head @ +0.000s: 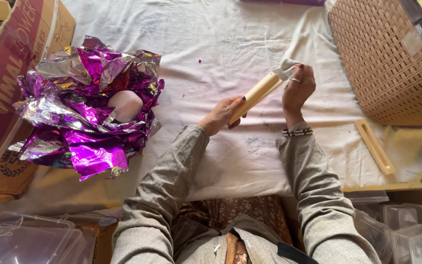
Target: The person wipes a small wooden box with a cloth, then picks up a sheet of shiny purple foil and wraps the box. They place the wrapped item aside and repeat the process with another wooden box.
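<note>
We see the left hand (223,113) clamped on a cream wooden stick (256,95), tilted upward; the right hand (296,87) presses a white cloth (286,69) around its upper end.

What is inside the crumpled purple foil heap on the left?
A pale rounded object shows through a gap in the purple foil heap. Only its top is visible; the foil covers the rest, so its kind cannot be told. Neither hand touches the heap.

A white cloth (230,44) covers the floor. On it lie a crumpled heap of purple foil (84,112) at the left, a woven basket (387,63) at the right, and a flat wooden stick (374,146) just below the basket.
</note>
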